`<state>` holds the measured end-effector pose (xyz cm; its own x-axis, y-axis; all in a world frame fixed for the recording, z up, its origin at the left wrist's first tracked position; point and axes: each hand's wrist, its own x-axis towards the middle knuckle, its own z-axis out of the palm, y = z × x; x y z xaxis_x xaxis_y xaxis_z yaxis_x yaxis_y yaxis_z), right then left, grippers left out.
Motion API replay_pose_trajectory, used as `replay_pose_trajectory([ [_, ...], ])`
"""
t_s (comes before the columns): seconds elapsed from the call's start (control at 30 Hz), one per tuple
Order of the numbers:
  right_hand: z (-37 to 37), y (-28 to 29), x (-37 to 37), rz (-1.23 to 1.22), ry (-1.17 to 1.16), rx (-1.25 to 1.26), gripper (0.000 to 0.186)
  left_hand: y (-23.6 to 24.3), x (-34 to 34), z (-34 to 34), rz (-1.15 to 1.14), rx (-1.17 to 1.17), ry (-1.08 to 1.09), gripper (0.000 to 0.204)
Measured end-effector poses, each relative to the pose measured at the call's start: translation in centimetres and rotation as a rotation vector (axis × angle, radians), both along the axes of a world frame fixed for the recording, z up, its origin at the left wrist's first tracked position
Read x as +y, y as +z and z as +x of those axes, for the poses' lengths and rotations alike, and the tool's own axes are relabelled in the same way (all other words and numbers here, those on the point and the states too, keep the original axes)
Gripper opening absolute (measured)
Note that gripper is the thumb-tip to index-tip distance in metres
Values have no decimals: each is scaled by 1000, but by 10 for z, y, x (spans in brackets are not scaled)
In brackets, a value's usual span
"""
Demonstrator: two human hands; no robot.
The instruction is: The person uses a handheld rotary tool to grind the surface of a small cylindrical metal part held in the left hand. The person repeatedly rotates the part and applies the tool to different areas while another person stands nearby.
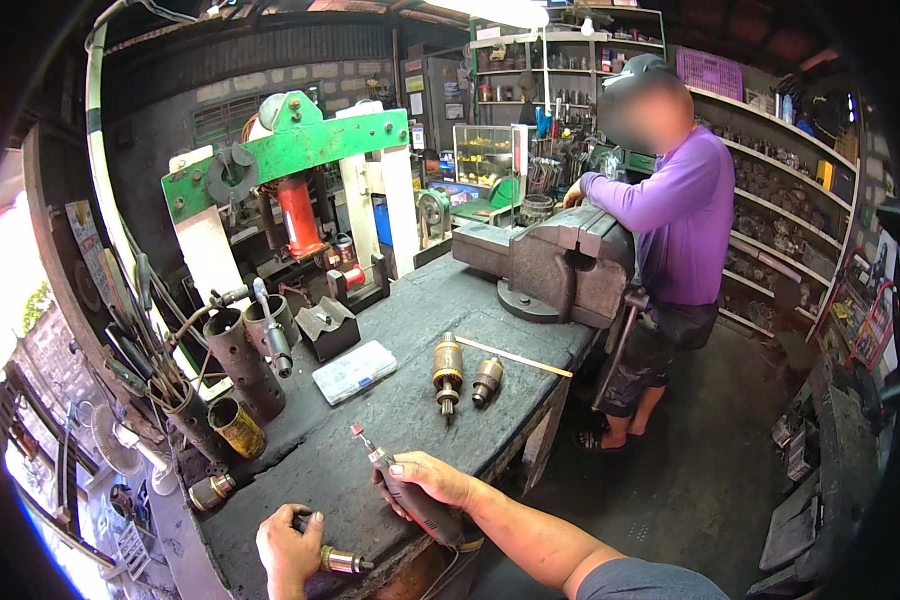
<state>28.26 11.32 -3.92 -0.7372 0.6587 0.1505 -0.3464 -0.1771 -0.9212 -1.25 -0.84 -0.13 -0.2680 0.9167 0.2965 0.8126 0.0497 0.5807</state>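
The left hand (284,552) is bending its fingers beside a short copper-and-silver metal cylinder (341,560), which is sticking out just to their right; whether they are gripping it is impossible to tell. To their upper right, the right hand (436,480) is wrapping its fingers around a dark grey rotary tool with red markings (422,507), whose small reddish tip (357,430) is pointing away over the dark, worn tabletop (305,470). Ahead of the right fingers, a long copper-banded metal rotor (448,372) is lying near a shorter metal cylinder (487,381). Left of these, a flat translucent plastic box (355,372) is resting. Farther ahead and right of both hands' fingers, a heavy dark metal vise (570,262) is supporting the arms of a person in a purple long-sleeved top (685,215).
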Motion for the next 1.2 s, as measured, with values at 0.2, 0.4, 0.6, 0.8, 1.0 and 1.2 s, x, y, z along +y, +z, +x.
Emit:
replay_pose_trajectory([
  [0.2, 1, -1, 0, -2, 10, -20, 54, 4, -2, 1, -29, 18, 17, 29],
  [0.4, 0, -2, 1, -16, 20, -13, 50, 0, -2, 2, 22, -1, 27, 27],
  [0.6, 1, 0, 0, -7, 31, -24, 51, 0, -1, 0, 13, -6, 17, 28],
  [0.8, 1, -1, 1, 8, 38, -35, 51, 19, -7, 5, -112, 1, -23, 36],
  [1.0, 0, -2, 2, -5, 36, -32, 51, 29, -9, 11, -117, -46, -33, 35],
  [1.2, 0, -2, 3, -3, 58, -22, 52, 26, -7, 8, -100, 12, -21, 35],
])
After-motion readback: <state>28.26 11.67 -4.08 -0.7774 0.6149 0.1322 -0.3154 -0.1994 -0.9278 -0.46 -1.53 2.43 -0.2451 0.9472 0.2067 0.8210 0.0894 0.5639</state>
